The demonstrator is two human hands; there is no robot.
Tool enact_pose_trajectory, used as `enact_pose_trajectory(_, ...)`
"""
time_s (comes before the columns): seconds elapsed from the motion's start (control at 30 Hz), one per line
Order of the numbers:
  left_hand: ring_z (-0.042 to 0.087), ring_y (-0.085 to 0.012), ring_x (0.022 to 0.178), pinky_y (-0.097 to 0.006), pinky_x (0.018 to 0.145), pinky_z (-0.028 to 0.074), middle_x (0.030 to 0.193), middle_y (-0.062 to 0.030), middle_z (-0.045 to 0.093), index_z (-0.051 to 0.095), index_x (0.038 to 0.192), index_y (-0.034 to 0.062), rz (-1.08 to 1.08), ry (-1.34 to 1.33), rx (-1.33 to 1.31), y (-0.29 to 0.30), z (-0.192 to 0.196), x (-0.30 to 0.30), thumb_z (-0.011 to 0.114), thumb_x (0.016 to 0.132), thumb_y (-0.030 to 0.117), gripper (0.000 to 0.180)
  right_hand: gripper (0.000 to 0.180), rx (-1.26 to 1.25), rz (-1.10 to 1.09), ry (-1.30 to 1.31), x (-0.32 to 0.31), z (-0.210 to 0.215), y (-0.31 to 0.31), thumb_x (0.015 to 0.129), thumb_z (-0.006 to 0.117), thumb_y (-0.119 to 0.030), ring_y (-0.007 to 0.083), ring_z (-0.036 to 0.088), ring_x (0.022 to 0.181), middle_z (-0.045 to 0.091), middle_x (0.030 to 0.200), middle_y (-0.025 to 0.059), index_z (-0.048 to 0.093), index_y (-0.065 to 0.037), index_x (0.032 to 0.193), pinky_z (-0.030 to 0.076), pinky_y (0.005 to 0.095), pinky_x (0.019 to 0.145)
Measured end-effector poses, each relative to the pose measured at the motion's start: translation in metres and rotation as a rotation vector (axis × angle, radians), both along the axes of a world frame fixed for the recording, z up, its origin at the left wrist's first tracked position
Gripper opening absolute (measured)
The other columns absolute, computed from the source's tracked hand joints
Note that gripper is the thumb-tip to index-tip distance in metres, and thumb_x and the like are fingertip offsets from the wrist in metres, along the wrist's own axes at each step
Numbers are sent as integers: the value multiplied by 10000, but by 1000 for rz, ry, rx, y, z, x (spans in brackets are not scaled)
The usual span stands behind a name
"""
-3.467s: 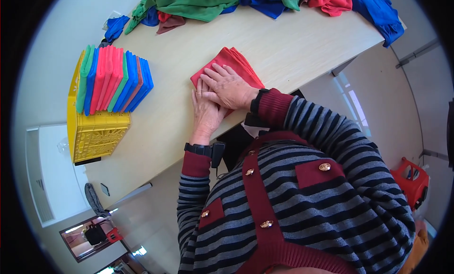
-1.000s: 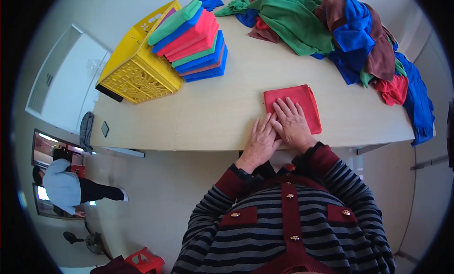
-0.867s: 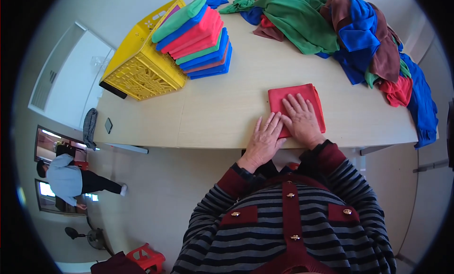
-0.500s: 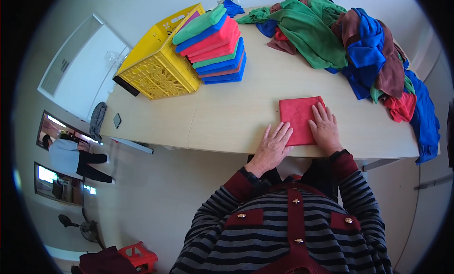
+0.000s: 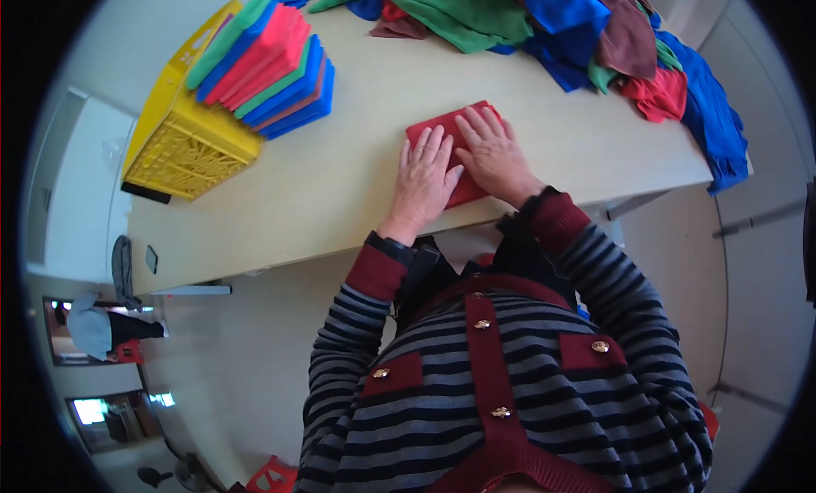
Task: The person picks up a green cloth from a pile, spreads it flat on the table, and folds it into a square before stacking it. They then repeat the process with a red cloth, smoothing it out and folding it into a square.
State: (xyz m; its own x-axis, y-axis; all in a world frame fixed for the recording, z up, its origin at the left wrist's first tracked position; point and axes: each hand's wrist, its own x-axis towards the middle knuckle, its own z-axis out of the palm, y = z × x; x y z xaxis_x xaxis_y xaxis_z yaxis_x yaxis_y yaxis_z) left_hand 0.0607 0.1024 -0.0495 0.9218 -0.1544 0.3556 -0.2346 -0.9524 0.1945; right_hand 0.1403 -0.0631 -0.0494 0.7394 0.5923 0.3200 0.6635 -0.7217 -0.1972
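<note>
Both hands flat, fingers spread, gripping nothing: left hand (image 5: 422, 180) and right hand (image 5: 490, 153) press a folded red cloth (image 5: 448, 129) at the table's (image 5: 340, 170) near edge. Yellow crate (image 5: 183, 136) at far left corner.

A cloth-sorting workroom, by the look of it: a long pale counter (image 5: 357, 166) carries a yellow plastic crate (image 5: 183, 136) of folded coloured cloths (image 5: 272, 68) at ten o'clock and a loose heap of cloths (image 5: 586, 34) at one o'clock, above a bare grey floor (image 5: 246, 323).
</note>
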Motion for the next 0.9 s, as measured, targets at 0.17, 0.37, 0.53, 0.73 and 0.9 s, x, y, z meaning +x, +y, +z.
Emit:
enact_pose_trajectory(0.17,291,-323,1505,-551,1219,204,1603,-171,353,422,1510,37,69,76,43,-5,-16,6,548,994,426,659,552,15,44,12,4,-14,-9,1014,492,-355,344,313,1485,416,1569,143,466,-76,1489,234,476,1206)
enact_pose_trajectory(0.37,246,-335,1523,-564,1226,172,1621,-174,319,391,1532,43,93,106,63,-14,-13,-3,533,995,474,703,552,15,53,-12,-3,-11,-16,1018,470,-390,322,333,1477,435,1561,134,494,-78,1473,241,492,1201)
enact_pose_trajectory(0.53,218,-345,1527,-581,1227,148,1630,-174,290,366,1543,43,67,159,85,-19,-4,-29,522,1001,496,723,566,-30,114,-8,-7,-8,-22,1017,469,-403,326,314,1488,428,1568,130,487,-79,1481,216,491,1218)
enact_pose_trajectory(0.73,242,-348,1519,-611,1214,148,1609,-185,323,398,1530,54,66,131,46,-12,-7,-43,547,975,537,750,586,-92,161,54,-9,-3,-15,1021,459,-394,315,240,1526,361,1610,118,431,-97,1525,159,468,1247)
enact_pose_trajectory(0.9,241,-348,1519,-611,1214,138,1608,-192,320,400,1528,57,82,146,44,-12,-6,-47,556,970,536,753,588,-97,193,71,-9,-7,-12,1024,450,-396,313,234,1529,353,1614,117,425,-97,1530,152,465,1249)
